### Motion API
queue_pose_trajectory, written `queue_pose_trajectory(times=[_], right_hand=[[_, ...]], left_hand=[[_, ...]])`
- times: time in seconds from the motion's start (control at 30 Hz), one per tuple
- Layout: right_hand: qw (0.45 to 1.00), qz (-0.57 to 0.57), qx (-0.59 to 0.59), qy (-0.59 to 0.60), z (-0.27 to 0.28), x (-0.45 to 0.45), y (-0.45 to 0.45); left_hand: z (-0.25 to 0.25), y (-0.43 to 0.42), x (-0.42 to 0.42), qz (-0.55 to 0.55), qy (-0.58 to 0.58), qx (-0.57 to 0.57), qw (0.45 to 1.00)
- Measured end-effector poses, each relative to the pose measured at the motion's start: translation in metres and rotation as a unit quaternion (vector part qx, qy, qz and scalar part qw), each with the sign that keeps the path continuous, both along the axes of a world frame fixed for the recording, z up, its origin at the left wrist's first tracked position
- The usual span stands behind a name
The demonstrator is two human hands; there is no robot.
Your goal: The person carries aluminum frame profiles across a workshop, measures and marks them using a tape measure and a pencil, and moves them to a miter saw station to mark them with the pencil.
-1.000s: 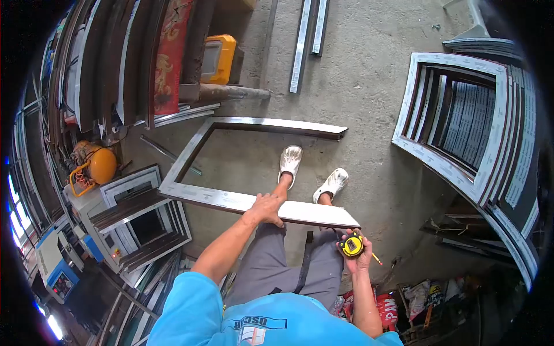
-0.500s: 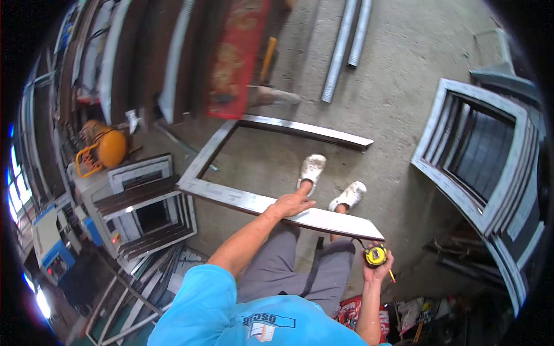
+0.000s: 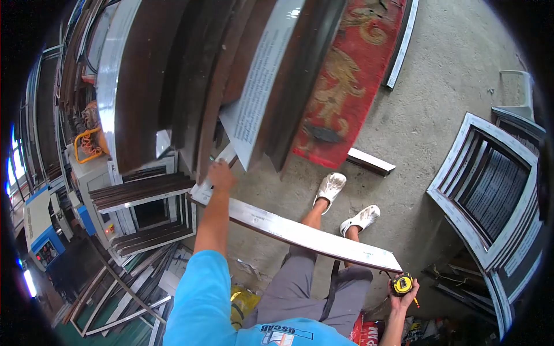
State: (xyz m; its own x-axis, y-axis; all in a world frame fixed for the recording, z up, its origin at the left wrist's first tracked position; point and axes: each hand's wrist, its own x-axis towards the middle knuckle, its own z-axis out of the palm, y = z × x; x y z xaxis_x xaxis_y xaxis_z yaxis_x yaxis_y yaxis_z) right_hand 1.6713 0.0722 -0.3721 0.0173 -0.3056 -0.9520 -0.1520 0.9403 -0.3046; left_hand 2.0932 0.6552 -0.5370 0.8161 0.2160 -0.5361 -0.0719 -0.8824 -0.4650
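My right hand (image 3: 404, 293) holds a yellow and black tape measure (image 3: 402, 284) beside the right end of a white-faced, brown-edged frame (image 3: 300, 233). A yellow pencil (image 3: 417, 302) sticks out from the same hand. My left hand (image 3: 220, 176) is at the frame's left corner, its fingers drawn together; what they hold, if anything, is too small to make out. Long brown and white profiles (image 3: 259, 86) hide much of the frame's far side. One free end (image 3: 372, 161) of it shows past the red patterned cloth (image 3: 340, 92).
White-faced frames (image 3: 447, 179) lean in a stack at the right. More frames (image 3: 144, 210) stand at the left, near a blue and white machine (image 3: 43, 230). My feet in white clogs (image 3: 360, 220) are on the concrete floor (image 3: 456, 63).
My left hand has moved left along the frame to its corner, and its fingers have drawn together. The view has shifted, with the profiles and red cloth now larger and over the frame.
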Motion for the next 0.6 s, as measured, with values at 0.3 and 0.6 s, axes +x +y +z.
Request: queue_pose_trajectory(times=[0.3,0.6], right_hand=[[0.976,0.183,0.06,0.106,-0.035,0.001,-0.048],[0.92,0.348,0.124,0.129,-0.057,0.012,-0.101]], left_hand=[[-0.01,0.063,-0.001,0.148,-0.026,-0.074,0.986],[0.135,0.078,-0.138,0.283,-0.086,-0.067,0.953]])
